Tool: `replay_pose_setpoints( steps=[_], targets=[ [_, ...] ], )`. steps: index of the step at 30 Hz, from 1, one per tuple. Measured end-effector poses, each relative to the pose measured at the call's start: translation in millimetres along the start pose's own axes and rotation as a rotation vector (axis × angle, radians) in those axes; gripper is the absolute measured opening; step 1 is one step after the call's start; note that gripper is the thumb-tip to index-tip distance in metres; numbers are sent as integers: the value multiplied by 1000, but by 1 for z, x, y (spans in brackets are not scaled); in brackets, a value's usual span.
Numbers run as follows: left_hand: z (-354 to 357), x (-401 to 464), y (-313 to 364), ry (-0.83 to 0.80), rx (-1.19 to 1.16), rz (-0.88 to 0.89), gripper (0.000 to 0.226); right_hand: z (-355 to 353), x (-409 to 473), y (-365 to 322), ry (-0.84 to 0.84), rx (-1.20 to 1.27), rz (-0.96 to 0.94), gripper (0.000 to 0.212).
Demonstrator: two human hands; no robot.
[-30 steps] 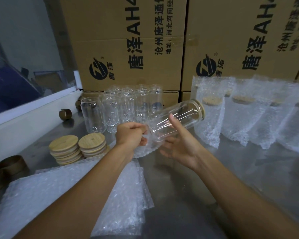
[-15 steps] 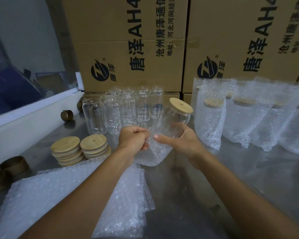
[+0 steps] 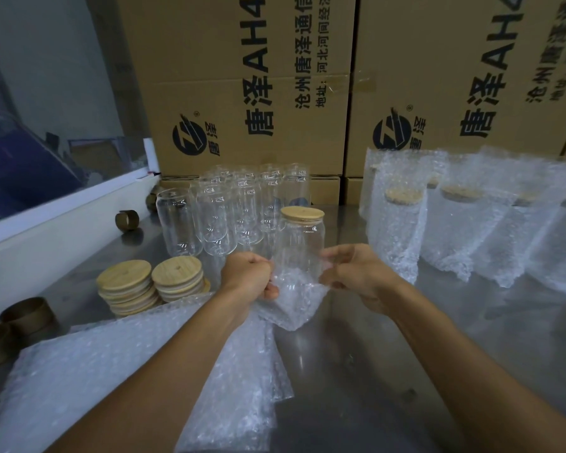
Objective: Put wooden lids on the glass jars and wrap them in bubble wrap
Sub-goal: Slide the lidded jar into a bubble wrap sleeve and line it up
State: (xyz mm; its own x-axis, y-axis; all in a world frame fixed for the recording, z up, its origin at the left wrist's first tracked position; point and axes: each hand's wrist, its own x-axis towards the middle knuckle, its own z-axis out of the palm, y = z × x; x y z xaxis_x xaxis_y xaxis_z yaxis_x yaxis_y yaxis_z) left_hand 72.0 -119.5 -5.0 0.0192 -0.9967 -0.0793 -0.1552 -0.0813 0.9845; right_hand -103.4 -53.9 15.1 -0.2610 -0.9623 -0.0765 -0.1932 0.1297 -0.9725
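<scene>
A glass jar (image 3: 303,246) with a wooden lid (image 3: 302,213) stands upright between my hands, its lower half inside a bubble wrap bag (image 3: 294,305). My left hand (image 3: 247,277) grips the bag's left edge in a fist. My right hand (image 3: 353,276) pinches the bag's right edge beside the jar. Several bare glass jars (image 3: 223,217) without lids stand behind. Two stacks of wooden lids (image 3: 151,284) lie to the left. Several wrapped, lidded jars (image 3: 402,223) stand in a row at the right.
A pile of bubble wrap bags (image 3: 111,380) lies under my left forearm on the steel table (image 3: 356,371). Brown tape cores (image 3: 27,317) sit at the left, one more (image 3: 127,220) further back. Large cardboard boxes (image 3: 242,93) wall off the back.
The jar swung from tilted, lid pointing right, to upright and sank into the bag. My right hand left the jar's body and took the bag's right edge.
</scene>
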Motion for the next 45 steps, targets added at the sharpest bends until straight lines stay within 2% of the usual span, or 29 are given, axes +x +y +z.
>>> replay_pose_setpoints(
  steps=[3, 9, 20, 27, 32, 34, 36, 39, 41, 42, 45],
  targets=[
    [0, -3, 2, -6, -12, -11, 21, -3, 1, 3, 61, 19, 19, 14],
    [-1, -11, 19, -4, -70, -6, 22, -6, 4, -3, 153, 176, -48, 31],
    [-11, -24, 69, -53, -225, 86, 14, -14, -13, -41, 211, 473, -109, 9],
    [-13, -33, 87, -21, -311, 228, 9, -21, -28, -62, 145, 598, -135, 8],
    [-12, -36, 82, -33, -194, 304, 7, -25, -35, -67, 107, 516, -155, 13],
    [-11, -41, 79, -47, -117, 408, 6, -27, -37, -68, 127, 474, -159, 11],
    [-12, -48, 78, -135, -40, 549, 13, -28, -37, -68, 171, 409, -191, 10],
    [-12, -54, 75, -257, 136, 651, 23, -28, -37, -67, 228, 279, -246, 10],
    [-9, -52, 72, -214, 226, 654, 19, -29, -37, -67, 229, 215, -243, 7],
    [-9, -51, 72, -187, 216, 630, 14, -30, -37, -67, 224, 191, -235, 7],
    [-12, -47, 69, -192, 126, 581, 17, -34, -39, -68, 218, 131, -221, 7]
  ],
)
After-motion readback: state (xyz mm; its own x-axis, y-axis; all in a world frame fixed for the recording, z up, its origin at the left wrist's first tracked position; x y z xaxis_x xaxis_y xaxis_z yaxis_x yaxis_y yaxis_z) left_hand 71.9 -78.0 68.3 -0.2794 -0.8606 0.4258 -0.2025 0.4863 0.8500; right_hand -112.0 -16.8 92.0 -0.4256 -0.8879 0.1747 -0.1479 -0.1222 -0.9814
